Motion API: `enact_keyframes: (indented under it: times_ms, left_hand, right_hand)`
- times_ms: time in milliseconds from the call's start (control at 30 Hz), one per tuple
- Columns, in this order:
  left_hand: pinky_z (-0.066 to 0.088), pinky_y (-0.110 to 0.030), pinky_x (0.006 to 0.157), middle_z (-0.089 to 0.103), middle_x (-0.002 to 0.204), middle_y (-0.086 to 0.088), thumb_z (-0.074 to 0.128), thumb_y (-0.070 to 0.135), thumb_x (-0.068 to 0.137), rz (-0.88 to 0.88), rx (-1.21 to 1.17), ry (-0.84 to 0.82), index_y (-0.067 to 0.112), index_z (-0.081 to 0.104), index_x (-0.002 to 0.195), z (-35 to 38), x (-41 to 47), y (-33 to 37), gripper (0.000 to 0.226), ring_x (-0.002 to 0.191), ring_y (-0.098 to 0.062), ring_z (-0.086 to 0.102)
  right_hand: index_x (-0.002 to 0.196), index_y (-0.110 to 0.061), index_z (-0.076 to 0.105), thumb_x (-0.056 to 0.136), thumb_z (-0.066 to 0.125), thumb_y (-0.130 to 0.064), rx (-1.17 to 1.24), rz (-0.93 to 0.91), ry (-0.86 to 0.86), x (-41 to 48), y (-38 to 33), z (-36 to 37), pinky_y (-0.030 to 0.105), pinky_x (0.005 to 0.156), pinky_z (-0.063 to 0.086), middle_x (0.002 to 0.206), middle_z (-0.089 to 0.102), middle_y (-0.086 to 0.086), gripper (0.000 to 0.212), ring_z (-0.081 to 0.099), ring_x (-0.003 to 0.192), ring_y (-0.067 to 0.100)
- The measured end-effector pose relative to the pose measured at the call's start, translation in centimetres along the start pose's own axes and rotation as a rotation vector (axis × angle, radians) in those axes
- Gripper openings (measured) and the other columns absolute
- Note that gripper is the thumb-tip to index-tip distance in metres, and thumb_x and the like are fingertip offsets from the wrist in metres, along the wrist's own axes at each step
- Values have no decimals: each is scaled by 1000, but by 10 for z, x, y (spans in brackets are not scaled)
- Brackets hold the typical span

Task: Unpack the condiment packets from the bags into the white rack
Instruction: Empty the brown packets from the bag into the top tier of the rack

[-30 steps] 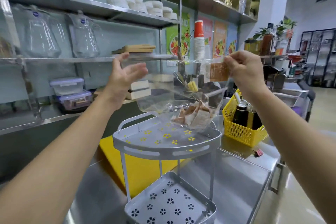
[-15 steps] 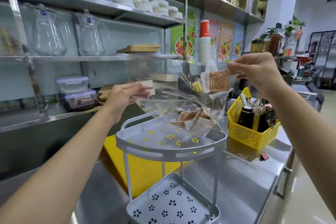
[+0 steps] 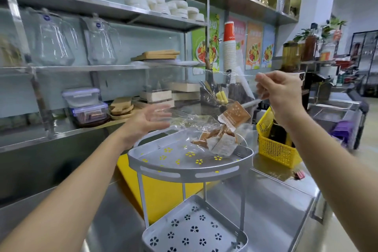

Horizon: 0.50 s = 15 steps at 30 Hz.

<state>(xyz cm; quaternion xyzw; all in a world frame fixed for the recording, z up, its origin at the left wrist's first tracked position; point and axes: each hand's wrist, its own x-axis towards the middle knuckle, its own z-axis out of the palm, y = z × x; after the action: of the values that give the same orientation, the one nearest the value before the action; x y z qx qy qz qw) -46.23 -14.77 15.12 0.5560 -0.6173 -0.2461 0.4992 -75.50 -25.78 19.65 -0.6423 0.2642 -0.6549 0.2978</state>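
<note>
Above the top tier of the white two-tier corner rack [image 3: 189, 170] with flower-shaped cut-outs, a clear plastic bag [image 3: 184, 117] hangs stretched between the two hands. The right hand [image 3: 281, 94] is raised, its fingers pinched together on the bag's upper edge. The left hand [image 3: 147, 122] is lower, open with fingers spread, at the bag's other side; whether it grips the film cannot be told. A heap of brown and white condiment packets [image 3: 216, 139] lies at the rack's back right corner, and one more brown packet [image 3: 235, 115] sits tilted just above the heap, apart from both hands. The rack stands on a steel table [image 3: 276, 210]. Just right of it stands a yellow plastic basket [image 3: 276, 149], and behind it lies a yellow board [image 3: 161, 194].
</note>
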Motion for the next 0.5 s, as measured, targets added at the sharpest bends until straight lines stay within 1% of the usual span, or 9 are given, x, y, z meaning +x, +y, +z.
enact_keyframes:
  times_ms: [67, 133, 200, 233, 267, 333, 400, 467, 500]
  left_hand:
    - [45, -23, 88, 72, 93, 0, 69, 17, 81, -3, 128, 92, 16, 71, 93, 10, -1, -5, 12, 88, -6, 65]
    - [45, -11, 75, 73, 68, 3, 59, 16, 88, 5, 90, 158, 5, 70, 82, 21, -2, -8, 16, 70, -2, 65]
    - [43, -2, 61, 69, 51, 6, 57, 13, 89, 22, 64, 201, 3, 67, 78, 28, -1, -10, 18, 54, 4, 62]
    - [42, -1, 58, 68, 49, 5, 57, 12, 89, 31, 69, 222, 2, 66, 77, 29, 0, -11, 18, 51, 4, 61]
    - [42, 0, 57, 68, 52, 4, 57, 12, 89, 39, 67, 246, 0, 67, 78, 30, 1, -12, 19, 49, 3, 61]
    - [44, -2, 60, 68, 58, -2, 59, 13, 88, 48, 67, 275, 0, 68, 78, 29, 3, -14, 18, 49, 0, 62]
    - [47, -6, 67, 71, 61, 0, 62, 14, 86, 46, 70, 262, 8, 69, 77, 27, 4, -17, 13, 57, -5, 65]
    - [50, -11, 71, 71, 71, -7, 64, 9, 83, 58, 46, 209, 6, 68, 80, 26, 3, -19, 6, 66, -10, 67]
    - [51, -11, 71, 70, 75, -10, 63, 7, 83, 66, 42, 194, 4, 67, 80, 26, 3, -20, 6, 67, -10, 67]
  right_hand:
    - [69, -19, 62, 85, 62, -20, 43, 19, 70, -9, 13, -1, 32, 56, 45, 60, 58, 3, 17, 52, 53, 16]
    - [82, -16, 63, 83, 64, -24, 59, 30, 69, -22, 27, -2, 36, 62, 48, 69, 61, 4, 9, 57, 60, 20]
    - [102, -8, 58, 79, 68, -26, 99, 73, 9, -34, 40, -3, 31, 67, 51, 79, 64, 3, 31, 61, 69, 19]
    - [107, -7, 56, 77, 70, -25, 110, 93, -37, -40, 46, -5, 27, 69, 51, 81, 65, 1, 38, 62, 73, 16]
    - [106, -8, 58, 75, 71, -26, 104, 100, -89, -46, 51, -7, 24, 70, 50, 81, 66, -2, 38, 63, 75, 13]
    - [93, -12, 67, 73, 71, -29, 86, 95, -175, -57, 59, -10, 19, 69, 48, 75, 71, -10, 27, 62, 74, 6]
    - [82, -20, 73, 69, 71, -35, 142, 125, -168, -65, 66, -13, 20, 69, 48, 71, 73, -14, 21, 62, 72, 4]
    - [74, -26, 76, 64, 69, -41, 169, 148, -130, -65, 69, -15, 24, 69, 48, 68, 73, -13, 19, 63, 72, 8]
    - [72, -26, 76, 67, 69, -37, 156, 140, -124, -63, 68, -16, 27, 70, 48, 67, 73, -12, 14, 62, 72, 11]
